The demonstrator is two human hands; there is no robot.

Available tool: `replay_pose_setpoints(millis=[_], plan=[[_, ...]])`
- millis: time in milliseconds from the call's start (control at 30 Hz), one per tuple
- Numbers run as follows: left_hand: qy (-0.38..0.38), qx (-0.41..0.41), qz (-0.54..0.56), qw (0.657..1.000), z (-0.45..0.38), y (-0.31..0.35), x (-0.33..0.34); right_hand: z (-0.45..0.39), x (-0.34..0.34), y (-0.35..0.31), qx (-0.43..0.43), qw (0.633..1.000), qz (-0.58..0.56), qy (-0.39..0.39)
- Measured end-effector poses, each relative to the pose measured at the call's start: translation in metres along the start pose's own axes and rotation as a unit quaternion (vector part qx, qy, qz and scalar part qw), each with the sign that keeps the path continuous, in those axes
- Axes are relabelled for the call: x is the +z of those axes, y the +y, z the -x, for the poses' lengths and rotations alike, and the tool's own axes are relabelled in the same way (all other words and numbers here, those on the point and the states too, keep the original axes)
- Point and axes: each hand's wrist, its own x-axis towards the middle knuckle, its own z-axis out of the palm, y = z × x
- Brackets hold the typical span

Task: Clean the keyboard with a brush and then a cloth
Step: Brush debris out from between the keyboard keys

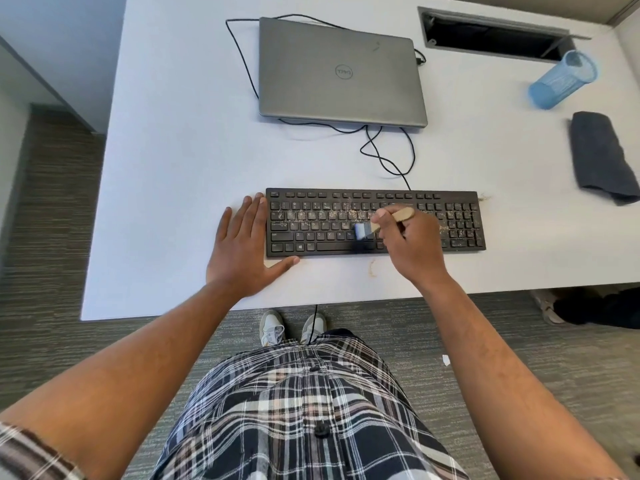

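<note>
A black keyboard lies near the front edge of the white table, with tan crumbs scattered over its upper key rows and numpad. My right hand grips a small brush by its wooden handle; the dark bristles rest on the keys near the middle. My left hand lies flat on the table with straight fingers, touching the keyboard's left end, thumb along the front edge. A folded dark grey cloth lies at the far right of the table.
A closed grey laptop sits behind the keyboard, black cables looping between them. A blue mesh cup lies tipped at the back right beside an open cable hatch. Some crumbs lie on the table by the keyboard's front and right end.
</note>
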Motion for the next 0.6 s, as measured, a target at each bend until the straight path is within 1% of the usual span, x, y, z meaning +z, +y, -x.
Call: replay_pose_setpoints(millis=[67,133,200,300,433,533,600], plan=[[0.0,0.0,0.0,1.0,0.0,0.0,0.0,0.002,0.002,-0.003,-0.004,1.0,0.015,-0.024],[-0.001,-0.001,-0.001,1.0,0.0,0.0,0.0,0.003,0.004,-0.005,0.016,0.998,0.021,-0.064],[-0.001,-0.002,-0.001,1.0,0.0,0.0,0.0,0.001,0.004,-0.004,0.034,0.998,-0.003,-0.058],[-0.002,-0.001,0.001,1.0,0.0,0.001,0.0,0.003,0.005,-0.008,0.023,0.998,-0.051,-0.031],[0.005,-0.001,0.009,1.0,0.0,0.0,0.001,0.012,0.024,-0.018,0.049,0.988,-0.115,-0.095],[0.007,0.0,0.01,1.0,0.0,0.0,0.0,0.012,0.027,-0.013,0.082,0.99,-0.097,-0.067],[0.007,0.0,0.009,1.0,0.0,0.0,0.0,0.007,0.017,-0.006,0.094,0.993,-0.058,-0.043]])
